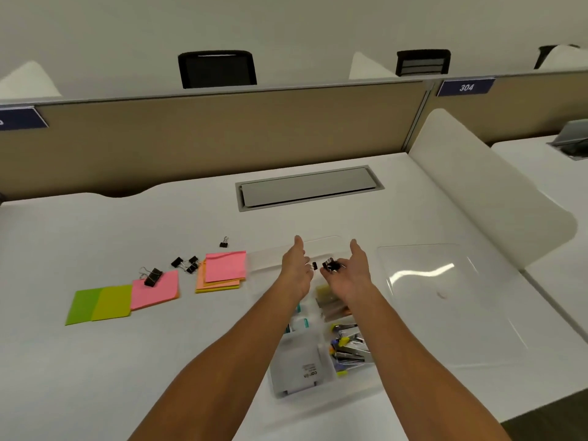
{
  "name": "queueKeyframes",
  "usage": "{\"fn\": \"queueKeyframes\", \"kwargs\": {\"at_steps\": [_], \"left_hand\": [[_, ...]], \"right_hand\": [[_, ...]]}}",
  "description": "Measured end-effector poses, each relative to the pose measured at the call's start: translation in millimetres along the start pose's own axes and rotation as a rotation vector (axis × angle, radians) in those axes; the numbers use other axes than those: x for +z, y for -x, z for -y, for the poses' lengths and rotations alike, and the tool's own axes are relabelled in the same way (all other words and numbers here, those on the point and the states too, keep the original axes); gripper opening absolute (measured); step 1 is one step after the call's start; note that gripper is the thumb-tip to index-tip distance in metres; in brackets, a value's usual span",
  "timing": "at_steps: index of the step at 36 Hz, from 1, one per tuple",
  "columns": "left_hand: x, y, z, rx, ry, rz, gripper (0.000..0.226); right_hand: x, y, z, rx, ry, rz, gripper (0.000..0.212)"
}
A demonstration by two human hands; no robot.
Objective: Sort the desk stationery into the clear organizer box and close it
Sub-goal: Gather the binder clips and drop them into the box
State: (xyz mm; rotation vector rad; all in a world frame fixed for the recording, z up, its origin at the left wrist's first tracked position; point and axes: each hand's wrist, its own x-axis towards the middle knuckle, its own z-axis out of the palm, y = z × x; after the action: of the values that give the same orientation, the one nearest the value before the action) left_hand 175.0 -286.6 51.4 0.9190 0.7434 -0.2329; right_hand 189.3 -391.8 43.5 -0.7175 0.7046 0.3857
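Clear organizer box (321, 342) lies on the white tabletop (159, 361) with its long axis running from the near edge away toward the grey cable hatch (310, 187), its lid (445, 300) flat just to its right. Both forearms reach out over the box, thumbs up; the right hand (351, 273) cups a cluster of black binder clips (332, 265) in a curled grip. The left hand (297, 268) faces it, pinching one small clip (314, 266) at its fingertips.
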Motion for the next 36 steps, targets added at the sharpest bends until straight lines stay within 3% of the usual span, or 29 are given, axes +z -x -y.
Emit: {"fn": "queueKeyframes", "kwargs": {"at_steps": [5, 9, 20, 24, 30, 36], "left_hand": [[1, -1, 1, 0.004, -0.015, 0.013, 0.064], [-5, 0, 0, 0.035, 0.002, 0.022, 0.060], [-52, 9, -17, 0.387, -0.128, -0.096, 0.023], [-79, 14, -27, 0.517, -0.264, -0.172, 0.018], [-137, 18, -40, 0.728, -0.582, -0.265, 0.019], [-201, 15, -52, 0.836, -0.874, -0.429, 0.028]], "right_hand": [[2, 2, 2, -0.015, 0.028, -0.022, 0.073], [5, 2, -2, -0.059, 0.089, -0.030, 0.064], [32, 16, -32, -0.153, 0.313, 0.015, 0.046], [50, 19, -51, -0.160, 0.398, 0.084, 0.033], [77, 17, -87, -0.188, 0.580, 0.213, 0.030], [103, 12, -124, -0.252, 1.008, 0.323, 0.040]]}}
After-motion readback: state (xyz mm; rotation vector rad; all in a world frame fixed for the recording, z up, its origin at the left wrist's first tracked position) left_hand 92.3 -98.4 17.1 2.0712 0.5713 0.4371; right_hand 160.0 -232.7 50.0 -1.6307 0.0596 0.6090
